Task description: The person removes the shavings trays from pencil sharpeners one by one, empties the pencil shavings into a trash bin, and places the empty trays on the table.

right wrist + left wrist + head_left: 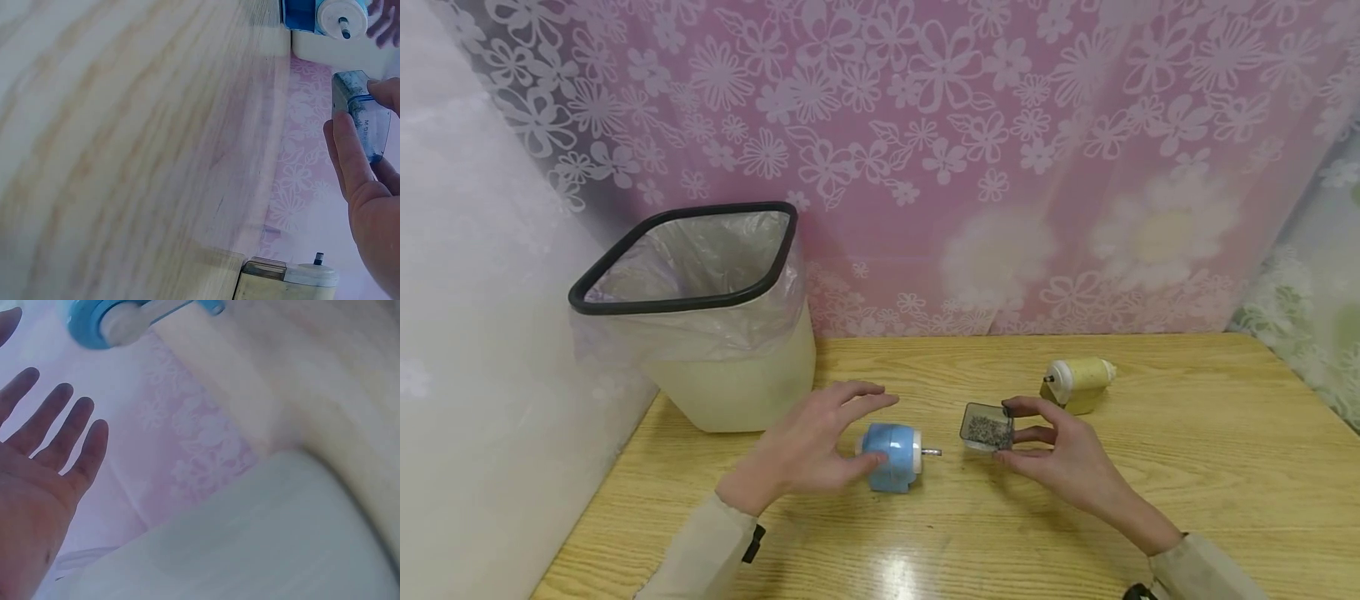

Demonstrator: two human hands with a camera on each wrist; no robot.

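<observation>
A blue hand-crank pencil sharpener point(891, 475) stands on the table, a thin patterned stub poking from its right side. My left hand point(805, 446) is beside it with fingers spread, the thumb overlapping its body in the head view. In the left wrist view the sharpener's crank side point(122, 325) appears above the extended fingers, and the palm holds nothing. To the right, my right hand point(1067, 462) pinches a small clear shavings drawer point(987, 429) between thumb and fingers. Dark shavings lie in it. Printing shows on the drawer's face point(369, 125) in the right wrist view.
A yellow sharpener point(1088, 377) lies behind my right hand, with a dark stub at its left end. At the back left stands a pale bin with a black rim point(700, 302) and a plastic liner. Flowered curtains point(887, 167) hang behind the wooden table point(1037, 550).
</observation>
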